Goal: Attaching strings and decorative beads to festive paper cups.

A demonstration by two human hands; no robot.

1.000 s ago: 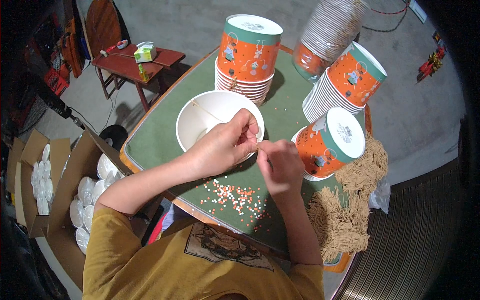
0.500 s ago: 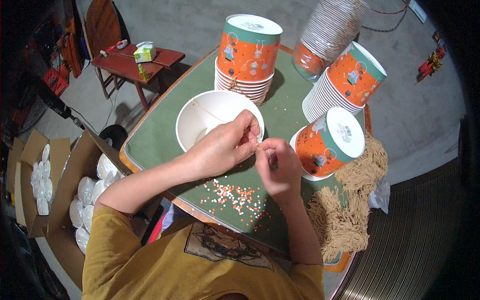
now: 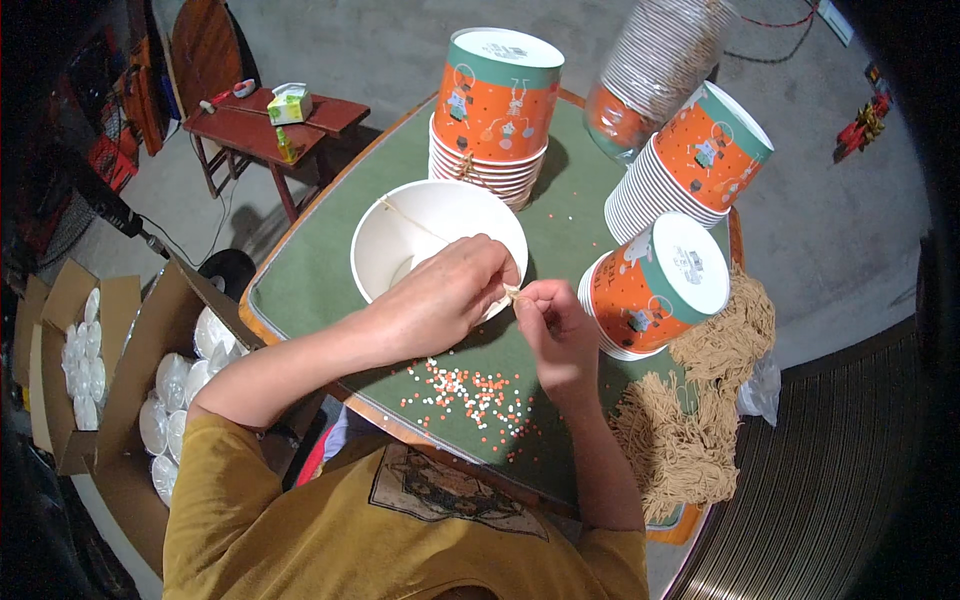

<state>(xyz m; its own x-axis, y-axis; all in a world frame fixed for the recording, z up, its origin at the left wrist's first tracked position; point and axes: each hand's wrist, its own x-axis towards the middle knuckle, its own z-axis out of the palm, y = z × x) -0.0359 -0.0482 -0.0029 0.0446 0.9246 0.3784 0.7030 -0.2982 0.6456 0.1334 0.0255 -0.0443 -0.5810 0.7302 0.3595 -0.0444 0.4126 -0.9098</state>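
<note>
A white paper bucket [image 3: 375, 240] stands on the green table with its mouth facing up toward me. A tan cord [image 3: 412, 219] runs from its far left rim down across the inside. At the bucket's near right rim, my left hand [image 3: 455, 285] is closed, pinching the cord there. My right hand [image 3: 558, 335] pinches the same bit of cord between thumb and fingertips, just right of the left hand. Small orange and white discs [image 3: 470, 395] lie scattered on the table below my hands.
Stacks of upturned orange and green paper buckets stand behind [image 3: 500, 100] and at right [image 3: 665, 270]. Heaps of tan cord [image 3: 675, 450] lie at the table's right edge. Open cardboard boxes [image 3: 140, 400] with wrapped white goods stand at left. A red bench [image 3: 270, 115] is farther back.
My left fingers have turned down over the rim. My right hand has shifted slightly right, and a short bit of cord now shows between the hands.
</note>
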